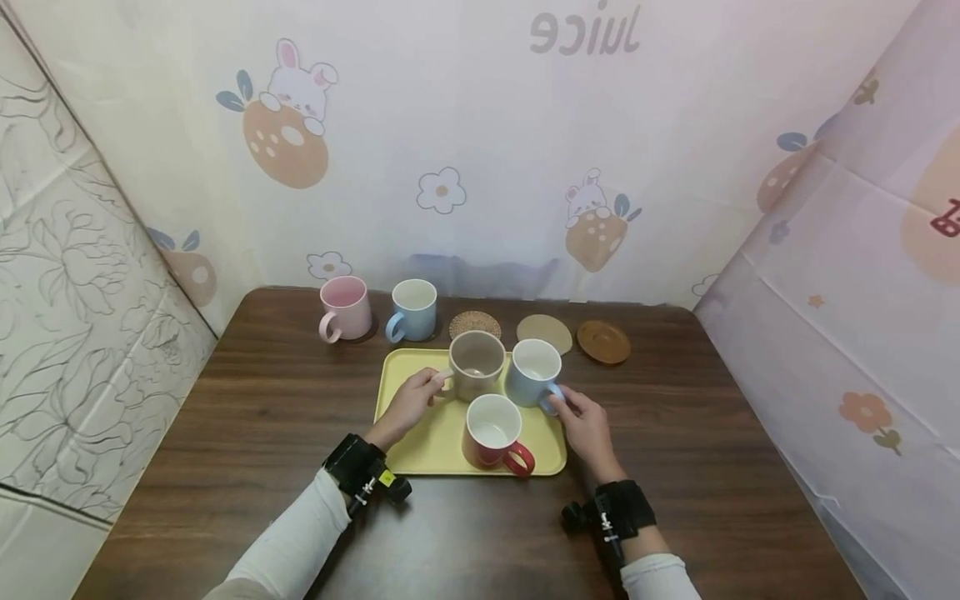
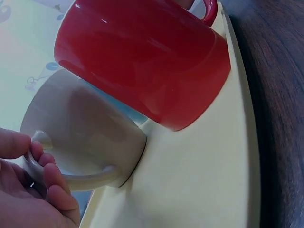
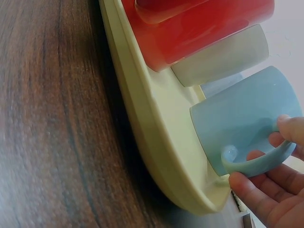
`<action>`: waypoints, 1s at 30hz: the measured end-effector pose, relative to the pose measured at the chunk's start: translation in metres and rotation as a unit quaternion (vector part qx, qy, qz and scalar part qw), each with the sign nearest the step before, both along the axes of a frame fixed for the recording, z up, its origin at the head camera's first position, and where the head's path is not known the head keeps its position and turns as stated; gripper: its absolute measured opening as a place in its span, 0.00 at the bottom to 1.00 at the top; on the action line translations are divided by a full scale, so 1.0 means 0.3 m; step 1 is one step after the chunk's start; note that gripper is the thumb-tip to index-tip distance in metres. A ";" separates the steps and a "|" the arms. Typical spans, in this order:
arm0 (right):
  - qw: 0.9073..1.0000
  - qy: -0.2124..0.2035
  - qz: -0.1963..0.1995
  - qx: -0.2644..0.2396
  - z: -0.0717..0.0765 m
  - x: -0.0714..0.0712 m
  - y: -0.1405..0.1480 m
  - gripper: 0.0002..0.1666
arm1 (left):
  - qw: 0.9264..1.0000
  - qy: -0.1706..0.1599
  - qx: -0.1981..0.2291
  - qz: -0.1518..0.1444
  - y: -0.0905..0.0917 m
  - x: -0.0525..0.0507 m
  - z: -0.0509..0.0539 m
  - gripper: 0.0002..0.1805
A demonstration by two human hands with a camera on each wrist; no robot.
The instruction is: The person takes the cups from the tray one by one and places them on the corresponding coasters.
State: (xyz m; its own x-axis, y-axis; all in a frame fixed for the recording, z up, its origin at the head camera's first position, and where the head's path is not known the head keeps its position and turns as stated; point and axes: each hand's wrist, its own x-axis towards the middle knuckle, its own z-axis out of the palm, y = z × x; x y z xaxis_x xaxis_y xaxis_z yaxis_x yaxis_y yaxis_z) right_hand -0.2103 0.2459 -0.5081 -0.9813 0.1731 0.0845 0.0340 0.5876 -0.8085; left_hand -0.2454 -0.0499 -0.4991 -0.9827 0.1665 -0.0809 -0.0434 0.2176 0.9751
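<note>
On a yellow tray [image 1: 420, 454] stand a grey-beige mug [image 1: 474, 379], a light blue mug [image 1: 531, 382] and a red mug [image 1: 489, 442] with a white inside. My left hand [image 1: 411, 403] grips the beige mug's handle; in the left wrist view the fingers [image 2: 57, 183] curl through it. With my right hand [image 1: 588, 425] I hold the handle of the blue mug, thumb on top and fingers [image 3: 270, 190] around it in the right wrist view. The red mug sits nearest me, its handle pointing right, touched by neither hand.
Behind the tray, a pink mug [image 1: 347, 307] and another light blue mug [image 1: 414, 308] stand at the back left. A woven cork-like coaster [image 1: 474, 320], a beige round coaster [image 1: 544, 332] and a brown round coaster [image 1: 604, 342] lie in a row along the back. A patterned cloth hangs beyond the table [image 1: 712, 467].
</note>
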 end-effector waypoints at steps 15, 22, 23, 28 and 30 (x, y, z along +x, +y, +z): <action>1.000 -0.002 -0.002 -0.003 -0.003 -0.001 -0.003 0.22 | 1.000 0.017 -0.003 -0.008 -0.050 -0.043 0.045 0.15; 1.000 0.010 -0.007 -0.005 -0.009 0.004 0.001 0.22 | 0.999 0.043 -0.009 -0.014 -0.062 -0.091 0.090 0.15; 1.000 0.011 -0.007 -0.007 -0.010 0.004 0.001 0.22 | 0.999 0.046 -0.010 -0.016 -0.062 -0.099 0.096 0.15; 1.000 0.026 -0.002 0.000 -0.013 0.004 0.001 0.21 | 0.998 0.055 -0.017 -0.024 -0.048 -0.142 0.114 0.16; 1.000 0.030 0.000 0.001 -0.012 0.003 -0.001 0.20 | 0.998 0.058 -0.015 -0.025 -0.039 -0.161 0.118 0.16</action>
State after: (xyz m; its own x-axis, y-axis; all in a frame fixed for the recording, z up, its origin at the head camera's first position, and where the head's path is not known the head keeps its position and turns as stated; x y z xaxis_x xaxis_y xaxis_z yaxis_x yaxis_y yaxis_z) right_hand -0.2094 0.2457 -0.5118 -0.9743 0.1727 0.1443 -0.0151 0.5896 -0.8076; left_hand -0.2937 -0.0617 -0.4638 -0.9761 0.2156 0.0278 0.0819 0.2463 0.9657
